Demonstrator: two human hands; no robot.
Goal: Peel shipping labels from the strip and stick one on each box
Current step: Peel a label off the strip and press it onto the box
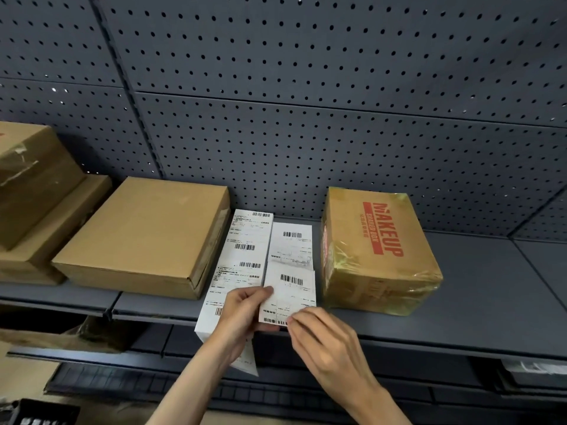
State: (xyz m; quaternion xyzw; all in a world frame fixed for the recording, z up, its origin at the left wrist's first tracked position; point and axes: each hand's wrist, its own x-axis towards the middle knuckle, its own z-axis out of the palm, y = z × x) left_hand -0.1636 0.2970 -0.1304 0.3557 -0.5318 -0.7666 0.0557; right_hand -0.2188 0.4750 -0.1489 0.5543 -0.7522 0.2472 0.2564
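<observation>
**Inspector:** Report from nearest outward.

**Operator:** Nearest me, my left hand (242, 311) grips the left edge of the label strip (290, 289), thumb on top. At its four o'clock, my right hand (322, 335) pinches the strip's lower right corner between thumb and fingertip. I judge the step to be starting a peel; I cannot tell whether the label has lifted from its backing.

**Inspector:** Beyond the hands?

**Operator:** The strip runs toward twelve o'clock along the grey shelf (460, 317). A second sheet of labels (242, 256) lies just beside it at nine o'clock. The plain box (147, 234) sits at ten o'clock and the MAKEUP box (377, 250) at two, both unlabelled on top. Behind stands the pegboard (306, 87).

**Inspector:** Next move?

**Operator:** Likely a slow, flat pull, holding the backing taut, then carrying the label to a box.
</observation>
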